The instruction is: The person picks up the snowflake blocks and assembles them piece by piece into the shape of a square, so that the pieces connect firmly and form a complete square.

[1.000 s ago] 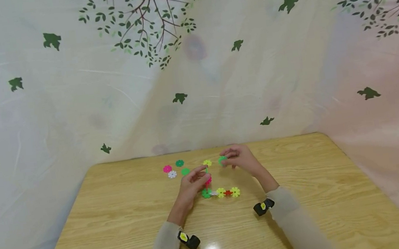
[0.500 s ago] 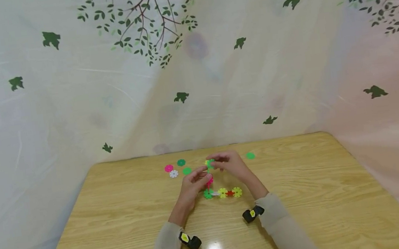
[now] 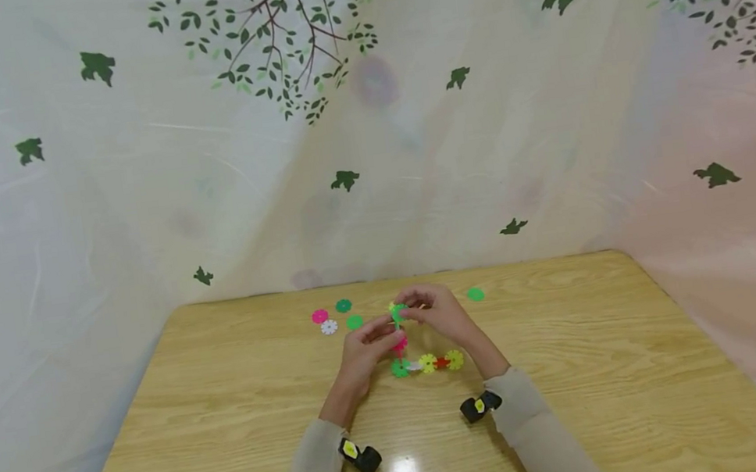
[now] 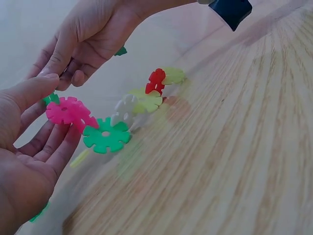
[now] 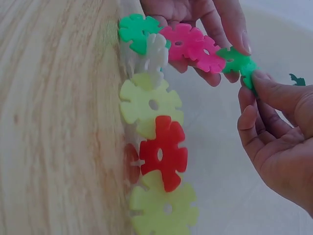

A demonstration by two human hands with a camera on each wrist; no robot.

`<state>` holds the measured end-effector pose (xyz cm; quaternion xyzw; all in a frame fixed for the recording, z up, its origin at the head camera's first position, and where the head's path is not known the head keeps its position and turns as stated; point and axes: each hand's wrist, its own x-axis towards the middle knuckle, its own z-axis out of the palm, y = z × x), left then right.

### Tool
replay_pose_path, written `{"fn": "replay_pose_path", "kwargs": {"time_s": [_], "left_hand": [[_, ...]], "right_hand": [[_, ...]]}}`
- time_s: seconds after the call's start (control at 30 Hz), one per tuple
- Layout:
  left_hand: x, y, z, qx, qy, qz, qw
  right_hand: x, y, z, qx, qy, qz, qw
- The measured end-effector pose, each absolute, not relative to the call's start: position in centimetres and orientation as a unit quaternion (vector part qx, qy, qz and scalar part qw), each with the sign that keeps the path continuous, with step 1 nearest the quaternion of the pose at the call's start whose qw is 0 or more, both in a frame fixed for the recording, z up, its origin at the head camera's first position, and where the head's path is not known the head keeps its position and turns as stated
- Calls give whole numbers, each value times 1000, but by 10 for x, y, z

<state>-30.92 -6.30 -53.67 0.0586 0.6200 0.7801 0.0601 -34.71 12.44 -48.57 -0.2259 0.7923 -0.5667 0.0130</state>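
A chain of slotted plastic snowflake discs stands between my hands. In the right wrist view it runs from a yellow disc (image 5: 168,223) through a red disc (image 5: 173,147), another yellow disc (image 5: 134,98) and a white disc (image 5: 156,56) to a green corner disc (image 5: 134,32). From there, pink discs (image 5: 181,41) and a green disc (image 5: 231,58) form the other arm. My left hand (image 3: 363,356) holds this arm with thumb and fingers around its pink and green part. Thumb and fingertips of my right hand (image 3: 440,315) pinch a green disc (image 5: 248,81) at its end.
Loose discs lie on the wooden table (image 3: 231,427) beyond my left hand: pink (image 3: 320,316), white (image 3: 329,327), dark green (image 3: 343,305) and light green (image 3: 355,322). Another green disc (image 3: 476,294) lies at the back right. A printed cloth (image 3: 261,203) hangs behind the table.
My right hand has moved left with its green disc, up to the end of the chain, uncovering the loose green disc at back right. The left hand keeps its hold, nearly still.
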Motion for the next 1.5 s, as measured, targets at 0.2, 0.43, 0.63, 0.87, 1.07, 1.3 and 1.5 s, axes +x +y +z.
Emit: {"fn": "replay_pose_path", "kwargs": {"time_s": [0.2, 0.43, 0.63, 0.87, 1.07, 1.3, 1.5], "left_hand": [[-308, -62, -536, 78, 632, 769, 47], [-309, -61, -537, 76, 644, 760, 40], [-308, -63, -535, 82, 648, 756, 45], [-308, -62, -534, 81, 648, 755, 57], [-309, -62, -533, 77, 645, 756, 74], [-309, -63, -532, 67, 637, 763, 88], [-310, -64, -533, 56, 637, 764, 91]], "right_hand": [[-345, 125, -484, -231, 799, -555, 14], [-343, 125, -481, -238, 791, -563, 17], [-344, 124, -487, -234, 783, -576, 28], [-344, 124, -490, -222, 790, -571, 32], [-345, 125, -490, -223, 805, -549, 23], [-345, 124, -487, -262, 806, -530, 35], [-345, 128, -483, -257, 810, -522, 66]]}}
